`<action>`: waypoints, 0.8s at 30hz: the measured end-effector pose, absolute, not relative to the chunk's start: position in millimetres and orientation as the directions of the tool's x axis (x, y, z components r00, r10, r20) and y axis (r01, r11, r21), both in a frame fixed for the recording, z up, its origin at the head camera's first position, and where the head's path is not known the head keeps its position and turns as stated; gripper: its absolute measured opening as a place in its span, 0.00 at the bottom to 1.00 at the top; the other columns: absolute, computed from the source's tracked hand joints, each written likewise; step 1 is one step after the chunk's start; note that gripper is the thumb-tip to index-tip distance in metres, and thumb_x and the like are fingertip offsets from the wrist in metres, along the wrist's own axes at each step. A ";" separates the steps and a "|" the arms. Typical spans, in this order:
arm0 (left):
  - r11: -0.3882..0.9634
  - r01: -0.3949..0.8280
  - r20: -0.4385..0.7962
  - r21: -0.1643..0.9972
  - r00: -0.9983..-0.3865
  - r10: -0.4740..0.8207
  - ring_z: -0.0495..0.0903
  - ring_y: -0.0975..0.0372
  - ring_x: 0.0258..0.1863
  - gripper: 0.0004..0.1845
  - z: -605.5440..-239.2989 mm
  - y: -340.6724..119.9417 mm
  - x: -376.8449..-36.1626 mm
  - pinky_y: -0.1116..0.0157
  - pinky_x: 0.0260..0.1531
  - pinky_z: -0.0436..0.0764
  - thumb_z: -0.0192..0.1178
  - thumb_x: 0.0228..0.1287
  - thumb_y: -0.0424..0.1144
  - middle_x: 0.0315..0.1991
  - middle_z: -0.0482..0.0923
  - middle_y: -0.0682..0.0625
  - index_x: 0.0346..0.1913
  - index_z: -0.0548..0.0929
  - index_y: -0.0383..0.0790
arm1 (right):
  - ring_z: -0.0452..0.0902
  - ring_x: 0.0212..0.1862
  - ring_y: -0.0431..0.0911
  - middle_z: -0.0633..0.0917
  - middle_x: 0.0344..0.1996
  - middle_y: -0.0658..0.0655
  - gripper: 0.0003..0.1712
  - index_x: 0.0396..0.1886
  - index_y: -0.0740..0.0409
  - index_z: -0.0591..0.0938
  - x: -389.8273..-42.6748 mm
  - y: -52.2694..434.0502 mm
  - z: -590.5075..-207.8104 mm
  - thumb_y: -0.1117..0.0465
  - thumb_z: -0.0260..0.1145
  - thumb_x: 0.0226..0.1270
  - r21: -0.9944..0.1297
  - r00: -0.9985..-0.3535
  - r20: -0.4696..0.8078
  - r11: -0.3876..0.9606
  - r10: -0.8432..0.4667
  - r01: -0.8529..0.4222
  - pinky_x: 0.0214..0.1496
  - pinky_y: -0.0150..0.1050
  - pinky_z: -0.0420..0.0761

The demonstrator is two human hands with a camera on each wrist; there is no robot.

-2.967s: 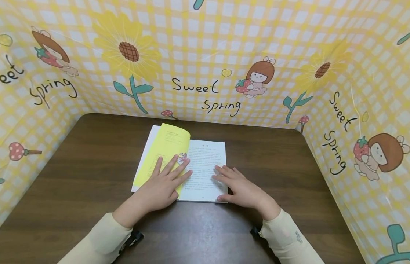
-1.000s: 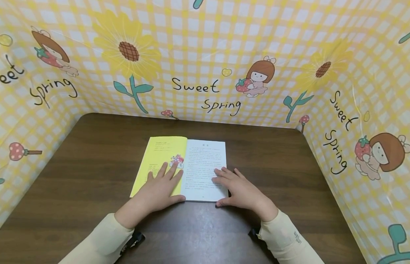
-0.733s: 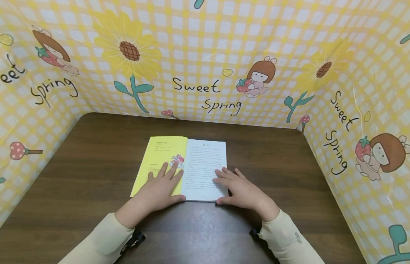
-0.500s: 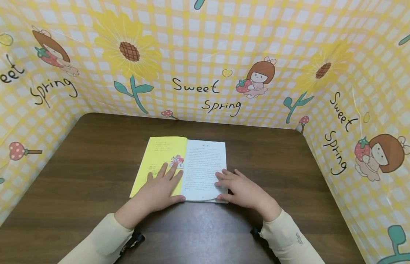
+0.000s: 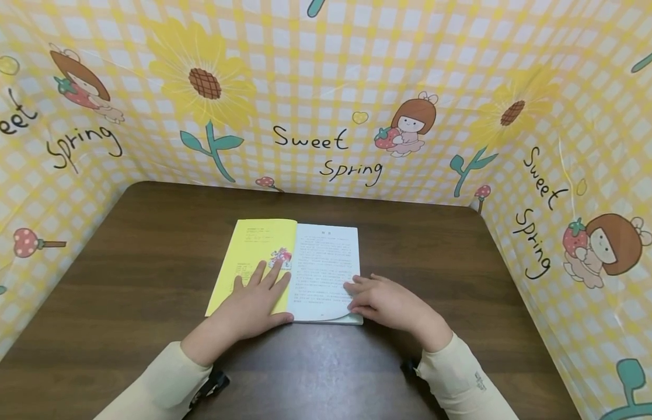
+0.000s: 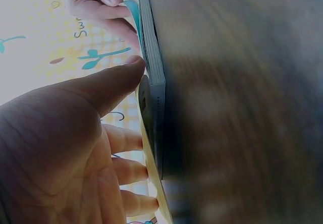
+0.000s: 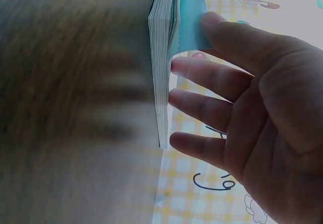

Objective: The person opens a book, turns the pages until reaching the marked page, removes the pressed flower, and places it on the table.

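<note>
Open book (image 5: 299,268) mid-table (image 5: 147,233), both hands on it.
L hand (image 5: 254,300) lies flat w/ straight fingers on yellow page; R hand (image 5: 391,303) pinches the white page's lower corner, lifting it (thumb under). Pages look thin, floppy, easily creased: take one leaf by the corner edge.

Head view high above; wrist views close, sharing the book (image 5: 296,268) edge.

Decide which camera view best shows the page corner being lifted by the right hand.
The right wrist view: the right hand lifts the page corner off the book. The head view shows only a slight curl; the left wrist view shows it far off.
</note>
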State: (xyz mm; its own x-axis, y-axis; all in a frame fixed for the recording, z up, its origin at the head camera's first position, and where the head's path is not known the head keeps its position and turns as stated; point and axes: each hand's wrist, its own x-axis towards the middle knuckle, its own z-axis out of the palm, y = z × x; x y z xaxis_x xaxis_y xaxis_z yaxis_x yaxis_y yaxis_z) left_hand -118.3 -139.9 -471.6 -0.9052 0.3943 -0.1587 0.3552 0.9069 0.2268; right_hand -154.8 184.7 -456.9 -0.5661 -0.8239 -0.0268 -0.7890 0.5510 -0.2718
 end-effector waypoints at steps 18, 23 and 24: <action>0.913 0.349 -0.135 0.212 -0.915 0.381 0.49 0.36 0.80 0.54 -472.1 -137.9 -116.8 0.23 0.60 0.60 0.62 0.58 0.74 0.82 0.51 0.39 0.79 0.64 0.43 | 0.70 0.74 0.48 0.80 0.67 0.51 0.14 0.24 0.40 0.80 -157.2 183.2 -460.8 0.59 0.77 0.61 -0.443 -0.675 -0.065 0.627 -0.735 -0.641 0.62 0.43 0.79; 0.921 0.333 -0.123 0.200 -0.924 0.361 0.49 0.36 0.79 0.57 -471.2 -133.5 -115.3 0.22 0.59 0.60 0.64 0.54 0.76 0.82 0.52 0.38 0.79 0.65 0.42 | 0.66 0.76 0.48 0.80 0.68 0.51 0.16 0.24 0.39 0.78 -159.2 185.9 -459.7 0.57 0.78 0.60 -0.560 -0.699 -0.094 0.618 -0.709 -0.552 0.61 0.43 0.79; 0.923 0.330 -0.122 0.198 -0.926 0.357 0.49 0.36 0.80 0.58 -471.3 -132.7 -115.1 0.22 0.59 0.60 0.64 0.53 0.76 0.82 0.52 0.38 0.79 0.65 0.42 | 0.66 0.76 0.48 0.80 0.68 0.52 0.16 0.23 0.39 0.78 -159.6 186.3 -459.3 0.57 0.79 0.60 -0.586 -0.701 -0.099 0.611 -0.706 -0.532 0.64 0.44 0.78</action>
